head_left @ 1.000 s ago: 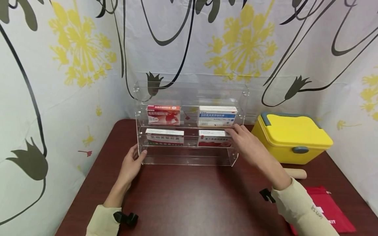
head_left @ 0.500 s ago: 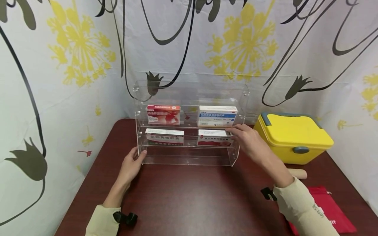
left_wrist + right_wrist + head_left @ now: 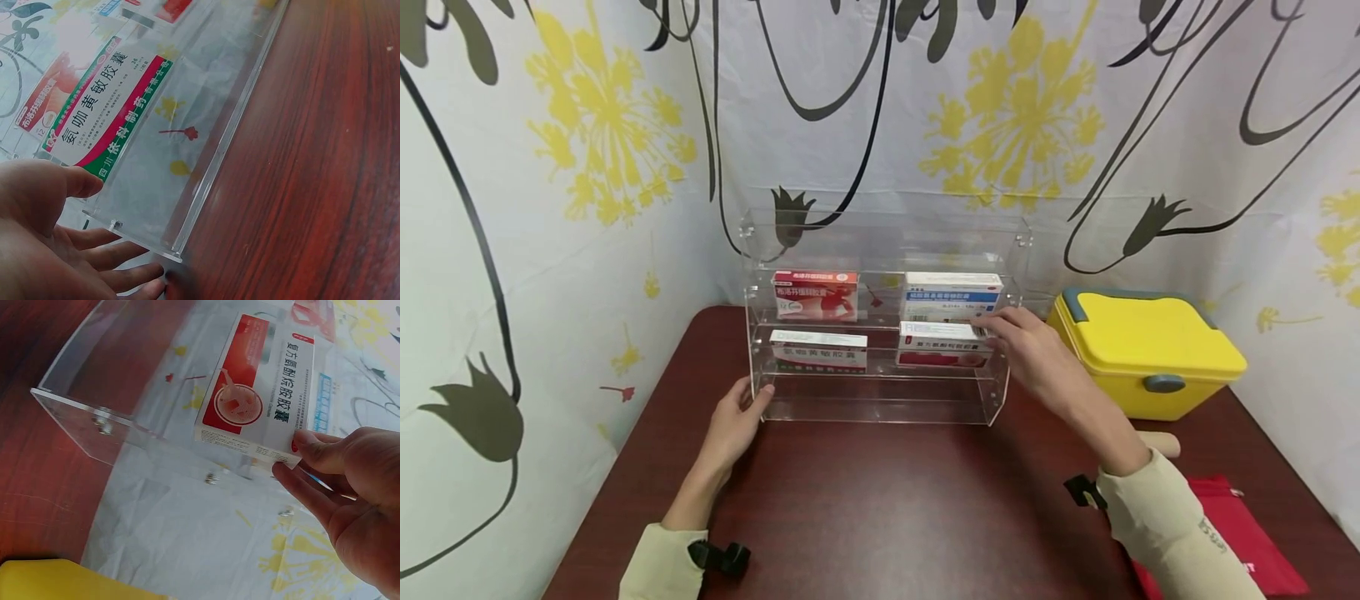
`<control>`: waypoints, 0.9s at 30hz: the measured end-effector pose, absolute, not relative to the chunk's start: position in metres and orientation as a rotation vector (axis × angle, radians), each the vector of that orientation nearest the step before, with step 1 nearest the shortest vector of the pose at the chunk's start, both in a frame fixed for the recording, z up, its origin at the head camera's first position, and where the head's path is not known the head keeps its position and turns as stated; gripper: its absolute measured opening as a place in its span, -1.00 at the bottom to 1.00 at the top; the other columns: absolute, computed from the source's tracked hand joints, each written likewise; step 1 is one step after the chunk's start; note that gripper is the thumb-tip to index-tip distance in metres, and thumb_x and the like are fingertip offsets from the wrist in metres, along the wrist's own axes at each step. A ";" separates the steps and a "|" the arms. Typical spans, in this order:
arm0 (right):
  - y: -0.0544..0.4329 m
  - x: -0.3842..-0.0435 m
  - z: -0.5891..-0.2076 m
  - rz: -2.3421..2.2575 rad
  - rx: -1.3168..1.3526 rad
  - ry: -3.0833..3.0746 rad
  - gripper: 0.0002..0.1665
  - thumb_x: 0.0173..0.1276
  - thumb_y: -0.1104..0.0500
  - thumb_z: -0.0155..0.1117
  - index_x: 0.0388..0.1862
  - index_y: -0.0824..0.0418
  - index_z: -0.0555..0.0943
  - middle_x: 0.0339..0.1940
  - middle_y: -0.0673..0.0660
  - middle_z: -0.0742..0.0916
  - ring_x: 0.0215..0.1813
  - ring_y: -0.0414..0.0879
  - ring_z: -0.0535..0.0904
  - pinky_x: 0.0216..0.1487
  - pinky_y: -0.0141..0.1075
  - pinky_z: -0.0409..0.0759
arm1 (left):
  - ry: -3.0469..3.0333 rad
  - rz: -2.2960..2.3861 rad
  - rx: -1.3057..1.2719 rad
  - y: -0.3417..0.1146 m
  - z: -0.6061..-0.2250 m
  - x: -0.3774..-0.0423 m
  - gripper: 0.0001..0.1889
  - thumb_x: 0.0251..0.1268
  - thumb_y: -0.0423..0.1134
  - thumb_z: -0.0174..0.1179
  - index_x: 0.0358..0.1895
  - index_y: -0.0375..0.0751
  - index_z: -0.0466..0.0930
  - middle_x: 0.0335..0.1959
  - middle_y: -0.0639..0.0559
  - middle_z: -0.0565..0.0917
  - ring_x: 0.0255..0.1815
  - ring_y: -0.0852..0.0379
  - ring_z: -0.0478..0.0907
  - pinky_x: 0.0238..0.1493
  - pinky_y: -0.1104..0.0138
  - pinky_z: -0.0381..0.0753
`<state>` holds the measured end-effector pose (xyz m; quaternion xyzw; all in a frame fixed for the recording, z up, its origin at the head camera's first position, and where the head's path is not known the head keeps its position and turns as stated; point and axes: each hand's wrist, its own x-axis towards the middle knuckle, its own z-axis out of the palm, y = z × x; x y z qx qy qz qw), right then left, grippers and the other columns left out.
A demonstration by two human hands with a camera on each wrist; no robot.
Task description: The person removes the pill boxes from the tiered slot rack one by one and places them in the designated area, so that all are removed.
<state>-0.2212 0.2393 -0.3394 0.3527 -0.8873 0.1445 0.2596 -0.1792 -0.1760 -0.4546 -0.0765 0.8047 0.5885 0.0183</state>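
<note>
A clear acrylic tiered rack (image 3: 872, 410) stands on the table. My left hand (image 3: 735, 423) holds its left side panel, thumb at the front and fingers outside, as the left wrist view shows. My right hand (image 3: 1037, 358) pinches the right end of a red and white medicine box (image 3: 256, 381) between thumb and fingers. This box is in the lower occupied tier at the right, raised a little and overlapping the blue and white medicine box (image 3: 951, 293) behind it. To its left sits a white, green and red medicine box (image 3: 106, 103); a red medicine box (image 3: 816, 297) is above that.
A yellow lidded case (image 3: 1142, 358) with grey trim stands right of the rack, close to my right forearm. Near it lie a beige roll (image 3: 1161, 443) and a red pouch (image 3: 1247, 533). Patterned cloth (image 3: 880, 125) hangs behind and at both sides.
The red and white box at the lower right has risen slightly in its tier with my right hand pinching its end. My left hand stays on the rack's left side.
</note>
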 end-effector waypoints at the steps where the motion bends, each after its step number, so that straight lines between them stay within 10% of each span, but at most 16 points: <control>1: 0.239 -0.221 -0.337 0.401 0.953 -2.398 -0.52 0.13 0.53 0.39 0.05 0.29 0.66 -0.09 0.19 0.65 -0.02 0.07 0.55 -0.06 -0.02 0.59 | 2.500 1.828 -0.238 -0.176 -0.455 -0.179 -0.39 0.52 0.02 0.02 0.46 -0.23 0.19 0.38 -0.20 0.37 0.39 -0.09 0.29 0.32 0.02 0.32; 27: 0.240 -0.185 -0.306 0.416 1.004 -2.360 -0.52 0.08 0.51 0.45 -0.01 0.23 0.66 -0.08 0.11 0.67 0.00 -0.01 0.54 -0.02 -0.10 0.57 | 2.520 1.801 -0.210 -0.178 -0.456 -0.178 -0.34 0.48 0.14 0.01 0.45 -0.20 0.21 0.34 -0.19 0.42 0.34 -0.08 0.34 0.29 0.00 0.34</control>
